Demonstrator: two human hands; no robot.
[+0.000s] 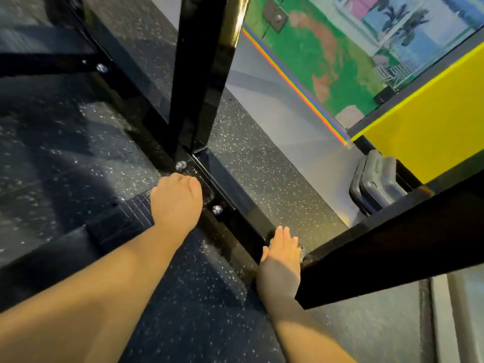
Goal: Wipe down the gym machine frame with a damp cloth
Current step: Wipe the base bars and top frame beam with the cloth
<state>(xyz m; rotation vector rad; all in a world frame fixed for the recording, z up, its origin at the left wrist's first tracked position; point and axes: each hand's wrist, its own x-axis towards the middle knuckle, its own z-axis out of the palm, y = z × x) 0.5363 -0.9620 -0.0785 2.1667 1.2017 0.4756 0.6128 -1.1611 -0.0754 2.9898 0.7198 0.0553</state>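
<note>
The black gym machine frame has a base beam (235, 205) lying diagonally on the floor and an upright post (201, 74) bolted to it. My left hand (175, 203) rests on the bolted base plate at the foot of the post, between two silver bolts. Its fingers bend down over a dark shape, and I cannot tell whether they hold anything. My right hand (281, 260) lies flat with straight fingers on the base beam, nearer to me. A small grey scrap, perhaps the cloth (302, 251), peeks out at its right edge. Another black frame bar (392, 250) crosses just right of that hand.
Dark speckled rubber flooring (78, 153) lies on both sides of the beam. A ribbed black block (123, 218) sits on the floor left of my left hand. A dark moulded case (377, 182) stands at the right below a yellow panel (419, 121). A mirror or window runs behind.
</note>
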